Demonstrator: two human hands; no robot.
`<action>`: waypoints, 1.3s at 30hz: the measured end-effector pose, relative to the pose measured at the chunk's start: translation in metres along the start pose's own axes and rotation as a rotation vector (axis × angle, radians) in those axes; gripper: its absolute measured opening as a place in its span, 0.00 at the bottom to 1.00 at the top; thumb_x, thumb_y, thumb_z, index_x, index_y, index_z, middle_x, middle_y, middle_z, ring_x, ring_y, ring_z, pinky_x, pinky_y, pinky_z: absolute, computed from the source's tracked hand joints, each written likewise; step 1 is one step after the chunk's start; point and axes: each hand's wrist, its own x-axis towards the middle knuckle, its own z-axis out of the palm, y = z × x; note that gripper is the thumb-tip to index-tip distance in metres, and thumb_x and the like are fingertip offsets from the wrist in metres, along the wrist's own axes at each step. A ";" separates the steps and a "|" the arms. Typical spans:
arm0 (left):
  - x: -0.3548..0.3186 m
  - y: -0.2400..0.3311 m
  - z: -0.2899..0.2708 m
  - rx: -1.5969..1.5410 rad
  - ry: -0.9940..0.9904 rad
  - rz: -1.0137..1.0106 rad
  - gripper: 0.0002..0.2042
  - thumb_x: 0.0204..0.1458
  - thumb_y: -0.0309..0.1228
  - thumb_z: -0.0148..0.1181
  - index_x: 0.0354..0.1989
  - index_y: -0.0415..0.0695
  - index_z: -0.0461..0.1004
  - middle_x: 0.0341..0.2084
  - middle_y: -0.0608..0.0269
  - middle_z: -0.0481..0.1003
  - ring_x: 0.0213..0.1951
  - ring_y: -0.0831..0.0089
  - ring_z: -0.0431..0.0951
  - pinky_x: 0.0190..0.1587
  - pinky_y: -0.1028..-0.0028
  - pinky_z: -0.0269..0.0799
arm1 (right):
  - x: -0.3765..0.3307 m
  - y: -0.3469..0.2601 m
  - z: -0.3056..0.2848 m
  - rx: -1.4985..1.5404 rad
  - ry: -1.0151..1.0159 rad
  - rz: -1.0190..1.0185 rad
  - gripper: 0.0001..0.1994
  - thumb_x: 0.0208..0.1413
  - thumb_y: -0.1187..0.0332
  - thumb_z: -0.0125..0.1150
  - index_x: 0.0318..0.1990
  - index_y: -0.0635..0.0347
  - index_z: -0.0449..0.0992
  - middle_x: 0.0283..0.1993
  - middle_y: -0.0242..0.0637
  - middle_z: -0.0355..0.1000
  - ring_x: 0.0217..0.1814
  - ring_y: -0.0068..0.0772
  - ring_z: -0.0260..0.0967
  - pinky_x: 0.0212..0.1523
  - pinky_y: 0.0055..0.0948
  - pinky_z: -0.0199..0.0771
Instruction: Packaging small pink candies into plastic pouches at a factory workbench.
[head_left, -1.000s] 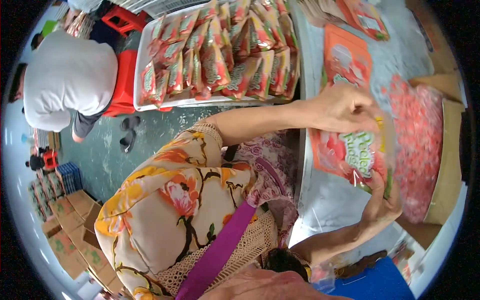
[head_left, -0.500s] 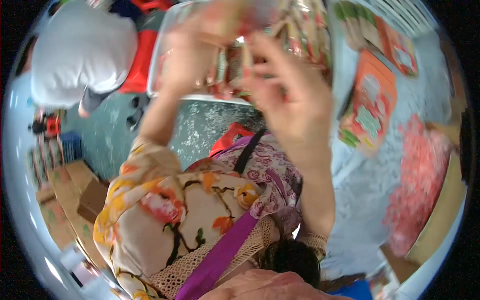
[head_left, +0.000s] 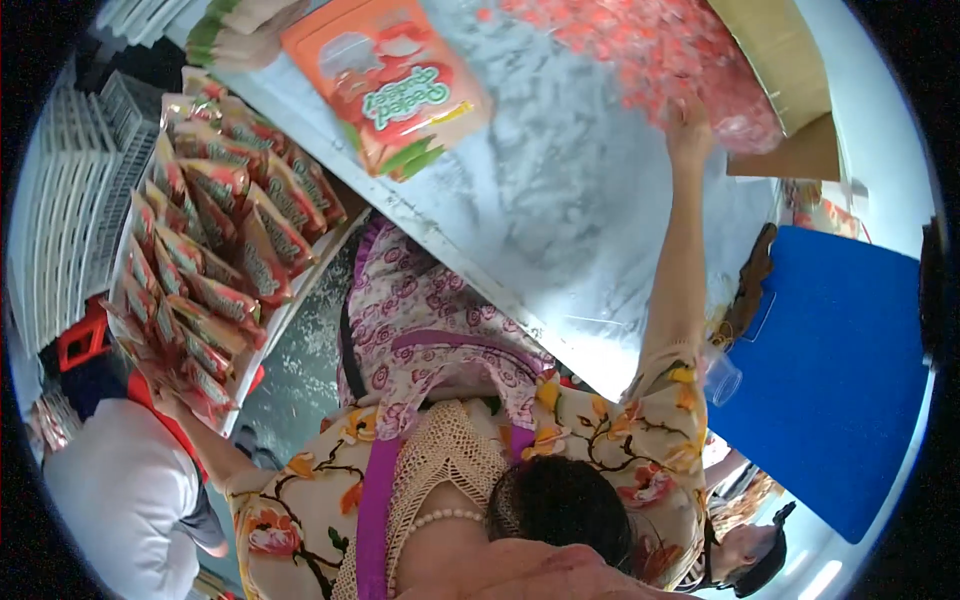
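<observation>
My right hand is stretched out to the heap of small pink-red pieces on the far right of the table, its fingers closed at the heap's near edge; what they hold is hidden. At lower left, my left hand is by the near corner of a white crate, against the lowest pouches; its fingers are mostly hidden. Standing in rows, several red and orange pouches fill this crate. Flat on the table lies a stack of orange-red pouches.
A cardboard box borders the heap. More pouches lie at the table's far left. White plastic baskets are stacked beyond the crate. A blue board is at right. A person in white is lower left, another person lower right.
My view has swung right. Both hands were blurred together over the crate; now they are far apart, the right at the pink heap and the left by the crate's corner.
</observation>
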 end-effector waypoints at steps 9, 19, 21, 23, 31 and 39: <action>0.017 0.178 0.032 0.352 -0.035 0.143 0.27 0.51 0.32 0.62 0.59 0.37 0.65 0.51 0.49 0.74 0.50 0.64 0.75 0.51 0.70 0.69 | 0.018 0.090 0.070 0.009 0.074 -0.209 0.22 0.58 0.59 0.57 0.60 0.49 0.70 0.57 0.45 0.69 0.58 0.41 0.68 0.57 0.34 0.68; -0.206 0.548 0.211 -0.362 -0.637 0.825 0.12 0.49 0.15 0.56 0.42 0.37 0.77 0.37 0.57 0.79 0.39 0.70 0.79 0.44 0.74 0.73 | -0.114 -0.003 -0.032 0.692 -0.329 0.424 0.24 0.61 0.57 0.53 0.62 0.57 0.67 0.59 0.36 0.69 0.55 0.29 0.69 0.50 0.26 0.69; -0.250 0.585 0.233 -0.526 -0.840 0.965 0.13 0.48 0.15 0.56 0.42 0.40 0.77 0.37 0.56 0.78 0.37 0.66 0.79 0.41 0.73 0.73 | -0.133 -0.005 -0.053 0.738 -0.340 0.437 0.24 0.61 0.58 0.53 0.62 0.60 0.67 0.59 0.36 0.70 0.54 0.29 0.69 0.50 0.26 0.69; -0.283 0.606 0.255 -0.624 -0.994 1.023 0.14 0.48 0.15 0.55 0.43 0.40 0.76 0.37 0.55 0.77 0.37 0.60 0.79 0.40 0.72 0.73 | -0.149 -0.007 -0.069 0.910 -0.445 0.585 0.23 0.62 0.59 0.51 0.61 0.62 0.67 0.57 0.37 0.72 0.54 0.30 0.70 0.51 0.26 0.69; -0.343 0.662 0.296 -0.404 -1.336 1.107 0.25 0.44 0.25 0.64 0.55 0.43 0.70 0.55 0.52 0.67 0.52 0.52 0.71 0.53 0.63 0.69 | -0.203 0.007 -0.076 0.772 -0.409 0.397 0.17 0.61 0.72 0.50 0.57 0.60 0.71 0.52 0.36 0.75 0.47 0.29 0.73 0.50 0.26 0.69; -0.346 0.669 0.302 -0.203 -1.473 1.317 0.31 0.40 0.30 0.69 0.57 0.43 0.69 0.59 0.55 0.64 0.61 0.55 0.63 0.62 0.64 0.61 | -0.232 -0.021 -0.069 0.395 -0.333 0.131 0.13 0.58 0.77 0.51 0.50 0.62 0.75 0.44 0.41 0.77 0.46 0.30 0.73 0.48 0.24 0.70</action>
